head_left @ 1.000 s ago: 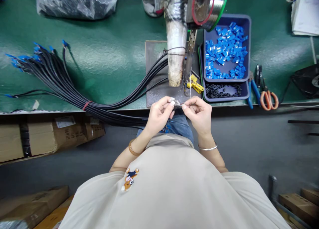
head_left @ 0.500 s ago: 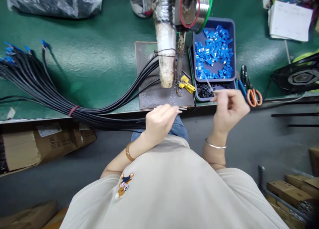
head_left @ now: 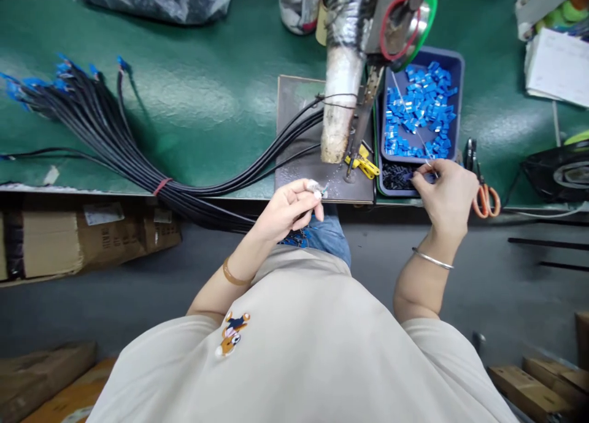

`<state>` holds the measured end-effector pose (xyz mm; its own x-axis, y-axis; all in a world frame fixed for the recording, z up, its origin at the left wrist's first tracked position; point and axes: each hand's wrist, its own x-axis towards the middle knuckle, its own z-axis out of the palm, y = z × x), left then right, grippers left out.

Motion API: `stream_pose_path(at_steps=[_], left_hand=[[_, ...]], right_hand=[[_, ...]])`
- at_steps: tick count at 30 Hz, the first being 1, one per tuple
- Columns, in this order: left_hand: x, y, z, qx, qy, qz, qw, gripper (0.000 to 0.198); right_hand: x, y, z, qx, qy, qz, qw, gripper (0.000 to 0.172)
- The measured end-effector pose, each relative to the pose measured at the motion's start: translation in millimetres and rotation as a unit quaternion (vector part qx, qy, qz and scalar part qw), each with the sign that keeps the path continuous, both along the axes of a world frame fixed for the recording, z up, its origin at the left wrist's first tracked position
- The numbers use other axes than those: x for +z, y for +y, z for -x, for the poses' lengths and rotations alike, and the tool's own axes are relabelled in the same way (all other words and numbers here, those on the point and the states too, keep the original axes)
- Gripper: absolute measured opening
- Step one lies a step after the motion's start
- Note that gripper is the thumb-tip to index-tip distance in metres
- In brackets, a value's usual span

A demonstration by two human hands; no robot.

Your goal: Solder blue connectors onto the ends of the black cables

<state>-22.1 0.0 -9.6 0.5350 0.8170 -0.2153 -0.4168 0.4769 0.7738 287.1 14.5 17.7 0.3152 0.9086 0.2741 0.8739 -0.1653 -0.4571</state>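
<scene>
My left hand (head_left: 294,209) is at the front edge of the dark board (head_left: 294,129), with thumb and fingers pinched together. At its fingertips are small bare wire ends (head_left: 324,193) of a cable; most of that cable is hidden by the hand. My right hand (head_left: 447,193) is closed on a thin silvery solder wire (head_left: 421,140), just in front of the trays. This strand runs up across the blue tray (head_left: 460,104), toward the solder spool (head_left: 416,34). Small blue connectors (head_left: 426,107) fill that tray, and small black parts (head_left: 398,176) lie in the tray below.
A white-wrapped duct (head_left: 343,104) and a perforated metal rod (head_left: 363,119) hang over the board, beside a yellow hand tool (head_left: 365,165). Bundled black cables (head_left: 184,196) extend leftward. Orange-handled scissors (head_left: 485,201) lie right of the trays. A black fan (head_left: 561,171) stands farther right.
The view has shifted, so the bench appears farther right. My left hand has turned and its fingers have rearranged around the wire ends. The solder wire now stretches upward from my right hand.
</scene>
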Motion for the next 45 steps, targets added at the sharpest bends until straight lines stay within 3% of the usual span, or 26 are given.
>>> stream_pose_path(at_steps=[5, 8, 13, 17, 26, 32, 37, 45], left_hand=[[4.5, 2.3, -9.1, 0.033, 0.033, -0.031, 0.998, 0.029], [7.1, 2.2, -12.9, 0.034, 0.062, -0.055, 0.996, 0.027], [10.3, 0.7, -18.3, 0.041, 0.115, -0.089, 0.989, 0.025], [10.3, 0.1, -20.1, 0.048, 0.133, -0.098, 0.985, 0.027], [9.8, -4.6, -22.5, 0.07, 0.136, -0.111, 0.982, 0.025], [11.7, -5.8, -26.6, 0.08, 0.183, -0.14, 0.97, 0.01], [11.7, -4.8, -29.0, 0.078, 0.196, -0.16, 0.964, 0.007], [11.4, -1.8, -24.8, 0.036, 0.174, -0.136, 0.975, 0.012]], right_hand=[[11.9, -27.6, 43.7, -0.007, 0.115, -0.09, 0.989, 0.003], [18.7, -45.9, 81.3, 0.08, 0.245, -0.068, 0.964, 0.005], [14.4, -55.2, 117.7, 0.159, 0.229, -0.073, 0.958, 0.019], [4.7, -52.9, 118.8, 0.188, 0.228, -0.055, 0.954, 0.025], [-7.9, -50.1, 116.3, 0.237, 0.224, -0.034, 0.945, 0.021], [-1.5, -50.9, 116.1, 0.129, 0.318, -0.044, 0.938, 0.008], [-0.2, -49.8, 117.1, 0.177, 0.343, 0.004, 0.922, 0.007], [-4.5, -50.3, 116.2, 0.205, 0.336, -0.008, 0.919, 0.003]])
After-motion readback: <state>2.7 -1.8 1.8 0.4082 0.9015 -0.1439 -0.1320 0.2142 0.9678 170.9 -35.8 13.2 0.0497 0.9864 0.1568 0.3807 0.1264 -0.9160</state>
